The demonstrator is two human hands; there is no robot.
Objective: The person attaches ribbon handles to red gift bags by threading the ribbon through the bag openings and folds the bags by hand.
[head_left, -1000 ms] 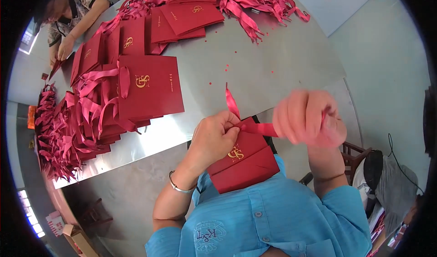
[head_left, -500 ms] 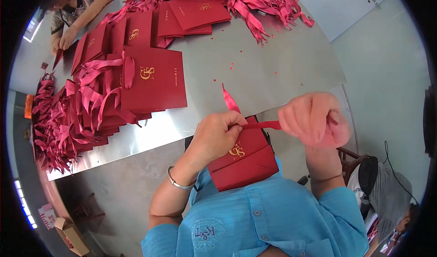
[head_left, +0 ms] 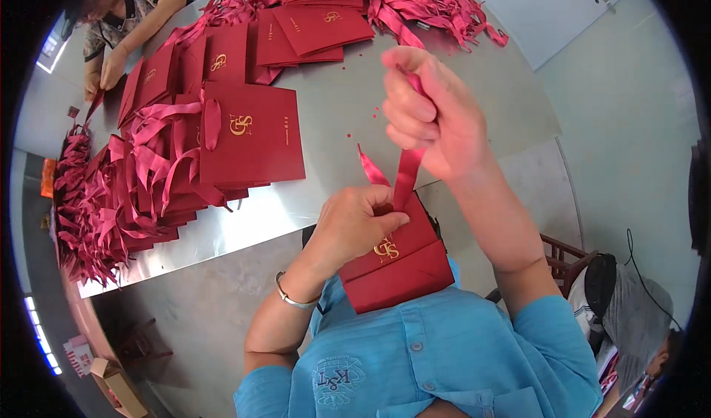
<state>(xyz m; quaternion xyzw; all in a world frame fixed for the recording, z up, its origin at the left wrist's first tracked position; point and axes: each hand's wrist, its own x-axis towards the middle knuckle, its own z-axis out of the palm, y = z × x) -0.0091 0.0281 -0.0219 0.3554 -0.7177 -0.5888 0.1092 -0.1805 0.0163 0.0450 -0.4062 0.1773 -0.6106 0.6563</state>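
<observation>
The red bag lies against the blue shirt, below both hands. The left hand is at the bag's top edge, with its thumb and fingers pinching a pink-red ribbon there. The right hand makes a fist around the same ribbon, up past the bag's top edge and not touching the bag. A pointy ribbon tail sticks out beyond the bag's top. Past the bag is the shiny worktop. Lots more red bags sit on it, to the bag's left.
</observation>
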